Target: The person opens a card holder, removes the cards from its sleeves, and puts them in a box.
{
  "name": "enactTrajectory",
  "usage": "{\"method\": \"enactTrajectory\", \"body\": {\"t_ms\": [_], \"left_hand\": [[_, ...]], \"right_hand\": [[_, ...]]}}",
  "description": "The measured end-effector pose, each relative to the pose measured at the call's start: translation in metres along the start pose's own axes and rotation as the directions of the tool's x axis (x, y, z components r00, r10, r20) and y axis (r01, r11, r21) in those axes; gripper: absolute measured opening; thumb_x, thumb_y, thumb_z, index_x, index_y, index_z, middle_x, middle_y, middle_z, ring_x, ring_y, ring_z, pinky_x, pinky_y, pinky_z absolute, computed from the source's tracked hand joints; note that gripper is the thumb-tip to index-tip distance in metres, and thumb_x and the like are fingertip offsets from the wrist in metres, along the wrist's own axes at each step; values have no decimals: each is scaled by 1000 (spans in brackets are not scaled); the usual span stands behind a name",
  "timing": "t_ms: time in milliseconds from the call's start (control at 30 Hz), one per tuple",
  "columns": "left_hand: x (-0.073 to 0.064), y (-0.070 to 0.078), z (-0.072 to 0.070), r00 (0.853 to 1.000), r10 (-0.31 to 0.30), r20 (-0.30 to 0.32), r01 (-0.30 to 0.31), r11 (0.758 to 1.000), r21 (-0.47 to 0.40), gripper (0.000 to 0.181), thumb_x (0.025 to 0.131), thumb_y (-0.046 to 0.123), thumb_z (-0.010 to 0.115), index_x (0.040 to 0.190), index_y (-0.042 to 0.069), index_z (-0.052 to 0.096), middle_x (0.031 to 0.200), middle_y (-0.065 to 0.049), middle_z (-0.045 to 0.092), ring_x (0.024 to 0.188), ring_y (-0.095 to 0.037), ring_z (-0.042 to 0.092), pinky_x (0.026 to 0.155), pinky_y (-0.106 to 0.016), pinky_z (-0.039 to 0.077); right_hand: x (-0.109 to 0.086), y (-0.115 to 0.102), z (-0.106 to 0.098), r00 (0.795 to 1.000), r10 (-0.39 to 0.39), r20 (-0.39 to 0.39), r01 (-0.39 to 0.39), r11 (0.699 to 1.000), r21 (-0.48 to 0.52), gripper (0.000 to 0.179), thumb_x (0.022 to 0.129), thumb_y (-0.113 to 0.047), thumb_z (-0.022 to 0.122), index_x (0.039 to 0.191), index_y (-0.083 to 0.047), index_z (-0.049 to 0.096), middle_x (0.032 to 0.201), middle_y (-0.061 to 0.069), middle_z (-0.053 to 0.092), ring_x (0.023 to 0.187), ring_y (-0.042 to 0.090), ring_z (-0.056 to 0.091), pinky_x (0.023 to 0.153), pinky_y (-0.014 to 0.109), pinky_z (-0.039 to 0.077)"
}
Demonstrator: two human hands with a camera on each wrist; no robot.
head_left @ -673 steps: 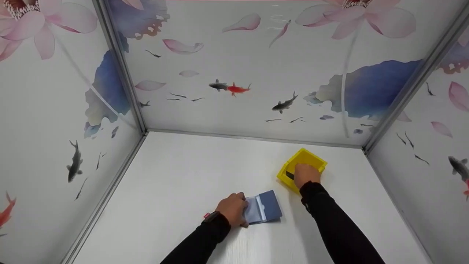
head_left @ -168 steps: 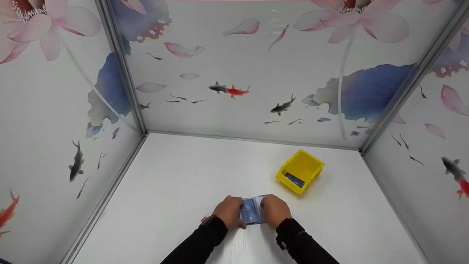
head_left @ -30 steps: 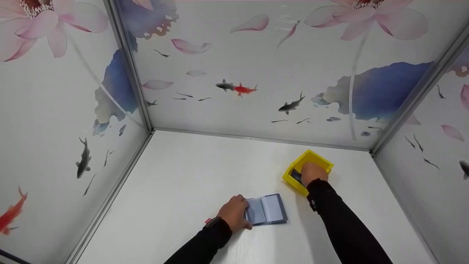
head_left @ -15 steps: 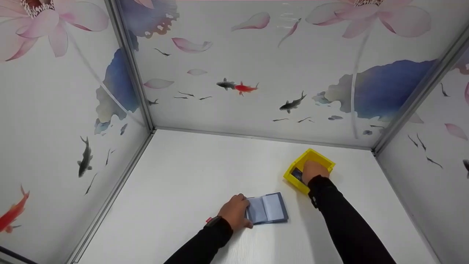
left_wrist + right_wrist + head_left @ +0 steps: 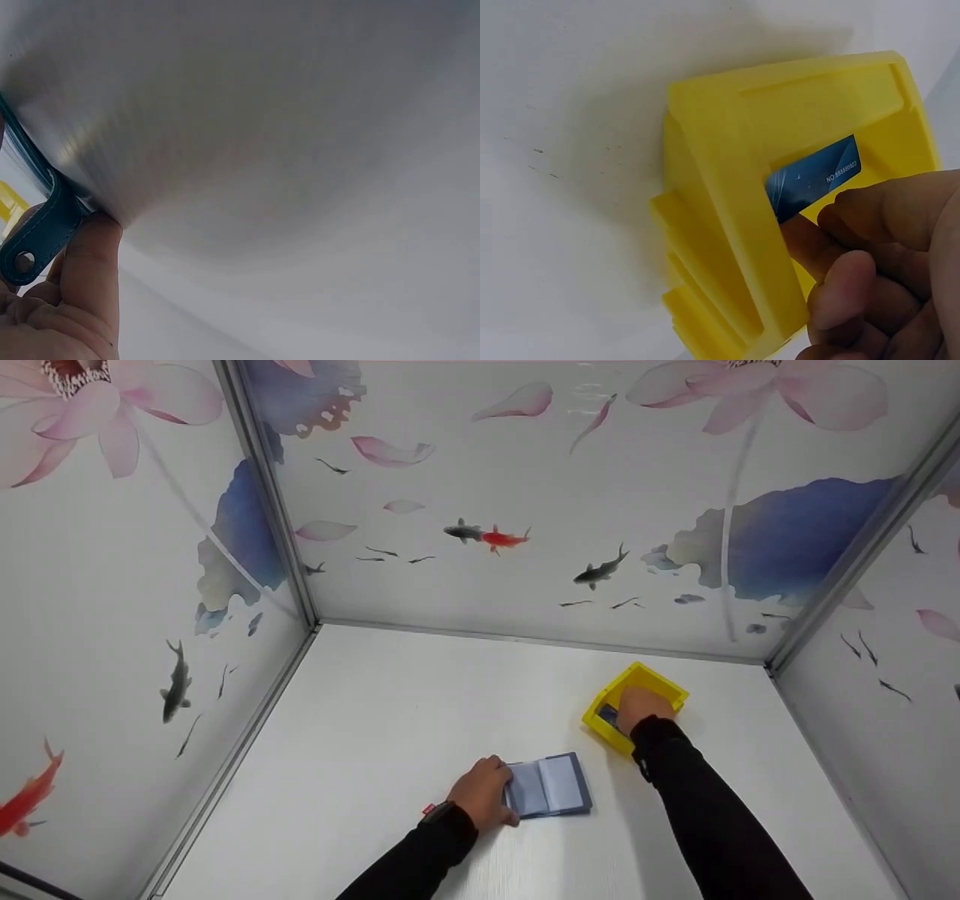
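Note:
My left hand [image 5: 478, 795] grips the left edge of a small blue card holder [image 5: 551, 785], which lies spread on the white table with clear sleeves showing. In the left wrist view, the holder's dark teal snap strap [image 5: 46, 232] sticks out beside a finger. My right hand [image 5: 646, 709] reaches down into a yellow plastic bin [image 5: 720, 142]. Inside it, a dark blue card [image 5: 817, 178] with a printed number leans by the bin wall. One right finger reaches to the card's lower edge; the thumb stands apart from it. Whether other cards lie beneath the hand is hidden.
White panels printed with lotus flowers and fish enclose the white table [image 5: 390, 712] at the back and both sides. Grey metal rails [image 5: 540, 641] run along their joints. The bin stands toward the back right, beyond the holder.
Several seconds ago both hands held the holder, a card visible in its sleeve. Since then my right hand has gone back into the bin and different sleeves show. The last second brings hardly any movement.

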State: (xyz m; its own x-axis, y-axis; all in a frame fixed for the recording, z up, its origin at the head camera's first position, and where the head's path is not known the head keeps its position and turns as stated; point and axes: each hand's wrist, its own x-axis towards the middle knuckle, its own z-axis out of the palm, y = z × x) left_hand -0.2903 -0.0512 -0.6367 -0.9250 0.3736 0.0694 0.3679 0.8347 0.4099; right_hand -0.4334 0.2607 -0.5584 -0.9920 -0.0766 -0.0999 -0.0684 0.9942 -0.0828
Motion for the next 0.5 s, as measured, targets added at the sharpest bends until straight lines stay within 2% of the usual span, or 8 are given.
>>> {"method": "enactTrajectory", "body": {"t_ms": [200, 367, 500], "left_hand": [[0, 2, -1, 1000, -11, 0, 11, 1000, -1, 61, 78, 33, 108, 125, 7, 78, 129, -5, 72, 118, -19, 65, 101, -32, 60], [0, -1, 7, 1000, -7, -20, 8, 1000, 24, 63, 78, 35, 108, 126, 7, 78, 129, -4, 72, 119, -19, 66, 100, -30, 61], [1, -2, 8, 1000, -7, -30, 8, 999, 33, 63, 77, 36, 108, 125, 8, 79, 128, -3, 71, 118, -19, 66, 99, -30, 61]], "right_hand": [[5, 5, 3, 1000, -5, 20, 5, 1000, -5, 16, 103, -11, 73, 98, 4, 72, 89, 16, 77, 80, 30, 68, 87, 48, 64], [13, 11, 11, 998, -54, -16, 54, 998, -20, 21, 100, -11, 70, 82, -1, 68, 79, 14, 72, 71, 28, 64, 76, 47, 62], [11, 6, 13, 999, -48, -24, 47, 999, -16, 21, 101, -14, 70, 85, 0, 70, 80, 14, 72, 71, 27, 63, 76, 46, 61]]}}
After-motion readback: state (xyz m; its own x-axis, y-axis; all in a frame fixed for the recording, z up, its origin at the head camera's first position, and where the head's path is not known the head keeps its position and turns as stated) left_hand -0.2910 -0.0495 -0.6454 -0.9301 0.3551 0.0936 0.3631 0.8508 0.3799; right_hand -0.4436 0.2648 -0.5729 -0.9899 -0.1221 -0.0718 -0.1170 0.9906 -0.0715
